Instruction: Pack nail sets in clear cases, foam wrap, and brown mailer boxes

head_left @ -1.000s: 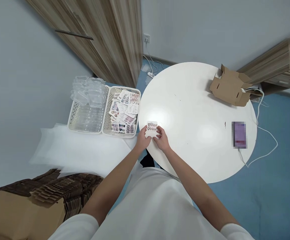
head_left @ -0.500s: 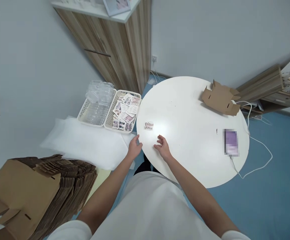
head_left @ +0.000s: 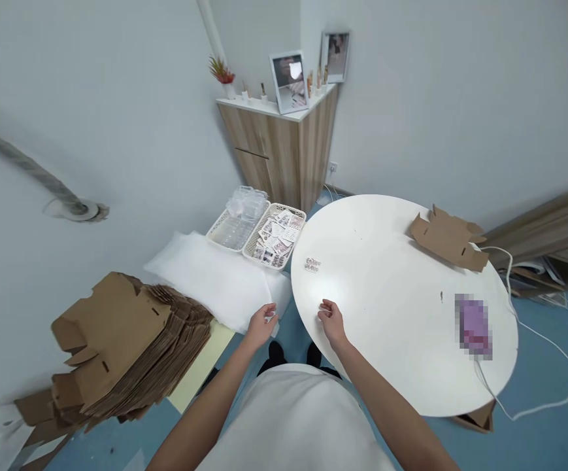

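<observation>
My left hand (head_left: 263,325) hovers by the edge of the white foam sheets (head_left: 210,278). Its fingers are apart and loosely bent, holding nothing. Over the near left part of the round white table (head_left: 391,294) is my right hand (head_left: 333,322), open with slightly curled fingers and nothing visible in it. A small card of press-on nails (head_left: 312,264) lies on the table beyond my right hand. Beside the table, one white basket (head_left: 274,266) holds many nail cards (head_left: 278,234). A second basket (head_left: 222,246) contains clear plastic boxes (head_left: 247,203).
Flat brown cardboard boxes (head_left: 131,340) are stacked at the left. An unfolded cardboard box (head_left: 448,237) lies at the table's far right, above a pixelated purple device (head_left: 474,326) with a white cable (head_left: 553,337). A wooden cabinet (head_left: 278,154) stands behind the baskets.
My view has tilted up, showing the cabinet top and its picture frames. My left hand has moved left, away from the table edge. Both hands are farther from the nail card.
</observation>
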`<state>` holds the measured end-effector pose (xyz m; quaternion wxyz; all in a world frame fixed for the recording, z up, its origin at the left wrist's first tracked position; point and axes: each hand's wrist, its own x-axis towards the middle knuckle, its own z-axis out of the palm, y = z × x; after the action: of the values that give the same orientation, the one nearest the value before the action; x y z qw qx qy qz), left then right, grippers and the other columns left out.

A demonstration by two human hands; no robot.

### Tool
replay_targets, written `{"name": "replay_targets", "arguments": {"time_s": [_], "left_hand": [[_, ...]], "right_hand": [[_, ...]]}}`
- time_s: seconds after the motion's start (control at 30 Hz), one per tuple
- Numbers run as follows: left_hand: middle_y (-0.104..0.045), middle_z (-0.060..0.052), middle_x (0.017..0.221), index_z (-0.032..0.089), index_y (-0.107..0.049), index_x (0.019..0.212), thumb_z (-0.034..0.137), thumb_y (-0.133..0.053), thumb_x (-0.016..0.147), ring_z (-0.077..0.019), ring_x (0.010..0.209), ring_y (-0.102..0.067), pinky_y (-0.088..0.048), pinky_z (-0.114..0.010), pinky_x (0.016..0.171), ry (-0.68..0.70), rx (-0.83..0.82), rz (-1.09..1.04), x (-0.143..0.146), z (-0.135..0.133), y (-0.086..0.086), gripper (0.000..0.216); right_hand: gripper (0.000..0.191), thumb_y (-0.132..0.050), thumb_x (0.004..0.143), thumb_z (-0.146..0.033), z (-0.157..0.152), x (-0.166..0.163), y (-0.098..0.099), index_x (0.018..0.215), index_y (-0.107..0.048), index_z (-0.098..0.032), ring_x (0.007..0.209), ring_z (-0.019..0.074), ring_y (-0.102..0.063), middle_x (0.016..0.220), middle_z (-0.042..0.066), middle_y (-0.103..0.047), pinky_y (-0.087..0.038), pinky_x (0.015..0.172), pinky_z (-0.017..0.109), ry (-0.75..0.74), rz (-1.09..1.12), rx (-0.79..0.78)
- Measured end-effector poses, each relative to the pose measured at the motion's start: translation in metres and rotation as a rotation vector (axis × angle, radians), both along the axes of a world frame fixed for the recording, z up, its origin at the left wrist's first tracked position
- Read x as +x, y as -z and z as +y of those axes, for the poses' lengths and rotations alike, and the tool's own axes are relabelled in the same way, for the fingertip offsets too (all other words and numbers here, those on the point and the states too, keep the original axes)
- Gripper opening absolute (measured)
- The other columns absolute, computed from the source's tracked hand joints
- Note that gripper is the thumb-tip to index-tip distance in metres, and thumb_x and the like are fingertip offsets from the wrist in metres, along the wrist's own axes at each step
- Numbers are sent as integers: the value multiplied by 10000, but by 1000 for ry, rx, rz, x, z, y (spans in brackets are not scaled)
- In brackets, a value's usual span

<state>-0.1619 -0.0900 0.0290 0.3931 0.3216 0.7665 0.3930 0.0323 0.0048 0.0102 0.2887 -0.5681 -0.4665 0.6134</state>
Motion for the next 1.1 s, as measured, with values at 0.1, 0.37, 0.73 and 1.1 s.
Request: {"name": "replay_targets", "arguments": {"time_s": [0.1,0.37,0.73,1.1], "left_hand": [[-617,-94,980,166,-563,987,263,-555,669,-183,847,-581,-460,-341,752,-18,33,-12,-17,-12,-6,332],[-625,-79,950,157,-566,980,261,-556,667,-149,785,-592,-467,-312,738,-102,96,-85,-82,-39,-18,330],[-604,-70,1012,184,-560,1002,240,-570,681,-153,826,-586,-478,-303,730,-74,143,-54,-158,27,-25,326],[-404,-104,1289,210,-347,1251,165,-622,633,-227,1201,-358,-336,-365,944,-136,162,5,-251,182,-3,678]], "right_hand": [[348,-551,637,-310,-2,-25,-9,970,-536,-209,779,190,-572,922,72,-581,-473,681,347,-53,28,-15],[323,-570,640,-428,1,-121,-35,863,-570,-194,633,161,-555,775,48,-595,-455,580,312,-227,90,35],[370,-608,614,-370,59,-201,-47,927,-564,-178,726,164,-577,880,63,-607,-464,660,323,-273,70,70],[574,-566,662,-265,149,-312,-29,1210,-401,-212,1192,210,-370,1291,63,-406,-332,973,379,-226,181,111]]}}
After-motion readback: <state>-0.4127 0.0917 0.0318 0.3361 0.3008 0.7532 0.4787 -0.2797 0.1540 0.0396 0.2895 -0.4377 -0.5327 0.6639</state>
